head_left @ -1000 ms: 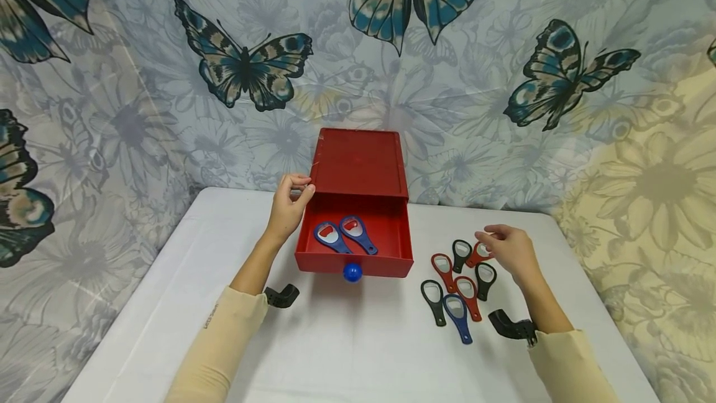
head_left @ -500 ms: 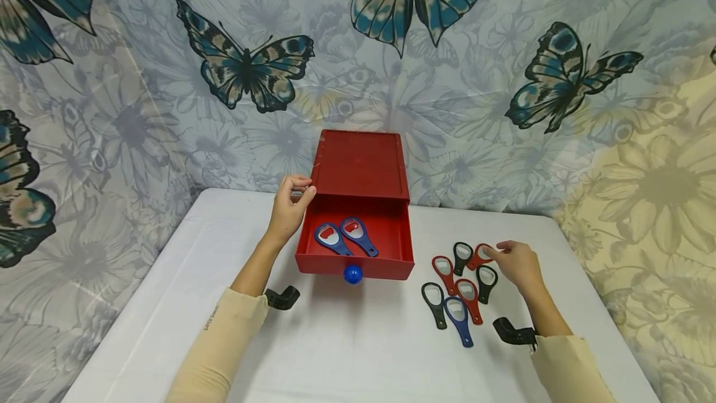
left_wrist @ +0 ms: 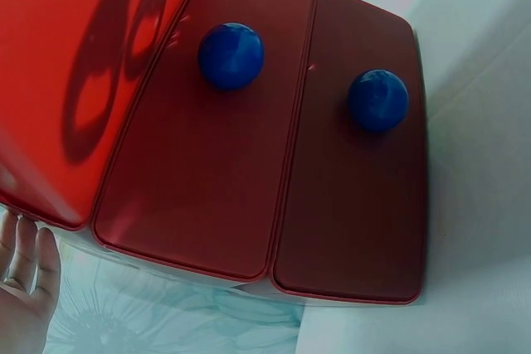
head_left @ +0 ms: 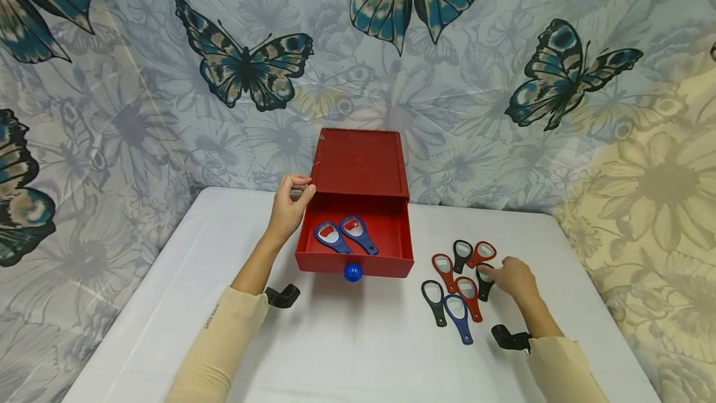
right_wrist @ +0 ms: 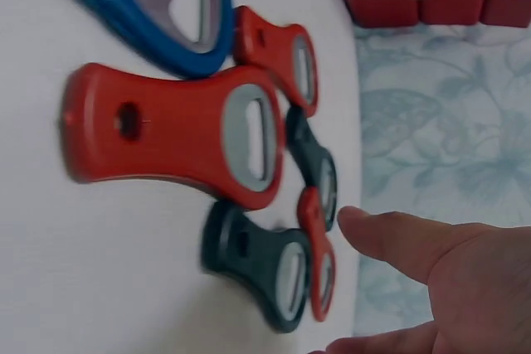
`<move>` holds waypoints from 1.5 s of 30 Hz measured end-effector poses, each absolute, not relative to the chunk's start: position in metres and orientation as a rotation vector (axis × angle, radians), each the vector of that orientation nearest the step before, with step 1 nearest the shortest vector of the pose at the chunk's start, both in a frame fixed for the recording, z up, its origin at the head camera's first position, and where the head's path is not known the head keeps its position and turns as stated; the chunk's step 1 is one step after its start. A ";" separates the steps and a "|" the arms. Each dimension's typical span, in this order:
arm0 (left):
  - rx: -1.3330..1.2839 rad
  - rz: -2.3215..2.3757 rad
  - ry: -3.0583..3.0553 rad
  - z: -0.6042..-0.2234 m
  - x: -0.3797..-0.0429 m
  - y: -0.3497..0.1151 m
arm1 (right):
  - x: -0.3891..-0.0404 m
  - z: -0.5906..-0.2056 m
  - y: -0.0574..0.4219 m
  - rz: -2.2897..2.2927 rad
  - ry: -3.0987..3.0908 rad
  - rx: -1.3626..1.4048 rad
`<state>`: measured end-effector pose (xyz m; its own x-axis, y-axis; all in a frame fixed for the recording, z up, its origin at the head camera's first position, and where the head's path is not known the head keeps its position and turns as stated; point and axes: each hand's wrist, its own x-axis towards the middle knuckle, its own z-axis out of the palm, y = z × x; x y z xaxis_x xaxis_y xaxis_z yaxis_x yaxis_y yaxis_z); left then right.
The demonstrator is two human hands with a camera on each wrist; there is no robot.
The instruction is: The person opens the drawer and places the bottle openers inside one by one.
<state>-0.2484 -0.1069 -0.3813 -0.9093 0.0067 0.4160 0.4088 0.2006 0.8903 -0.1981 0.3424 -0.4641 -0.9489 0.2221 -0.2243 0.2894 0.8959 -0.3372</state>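
Reaching hand: the right hand [head_left: 513, 280] is by the right black opener [head_left: 483, 290]. Its thumb and fingers are spread apart. From above, the fingertips look like they are over the ring, but I cannot tell if they touch it.
Other hand: the left hand [head_left: 287, 209] has its fingers nearly straight and rests them on the left side of the red box [head_left: 360, 163].
Openers on the table: seven lie in a bunch on the white table [head_left: 347, 347], right of the box. The top black opener [head_left: 458, 264] and top red opener [head_left: 474, 260] are at the back. The left red opener [head_left: 449, 283], middle red opener [head_left: 475, 310] and front black opener [head_left: 439, 317] come closer. The blue opener [head_left: 465, 333] is closest to the person.
Top drawer: the top drawer [head_left: 394, 235] is pulled out, with two blue-rimmed openers [head_left: 367, 245] inside, next to each other.
Lower drawers: two lower drawers [left_wrist: 191, 172] are closed, each with a round blue knob [left_wrist: 231, 56].
Back wall: big butterflies [head_left: 245, 70] are on the flowery cloth [head_left: 447, 111].
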 end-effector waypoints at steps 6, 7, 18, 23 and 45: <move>-0.408 -1.744 -2.143 -0.381 -0.247 -0.106 | -0.195 -0.475 0.341 -0.557 2.841 0.454; -0.411 -1.738 -2.141 -0.381 -0.246 -0.106 | -0.194 -0.477 0.341 -0.562 2.850 0.453; -0.427 -1.722 -2.116 -0.378 -0.243 -0.105 | -0.193 -0.485 0.338 -0.548 2.913 0.448; -0.425 -1.731 -2.117 -0.382 -0.247 -0.106 | -0.192 -0.485 0.338 -0.565 2.903 0.482; -0.417 -1.748 -2.069 -0.410 -0.271 -0.110 | -0.170 -0.482 0.340 -0.616 2.941 0.496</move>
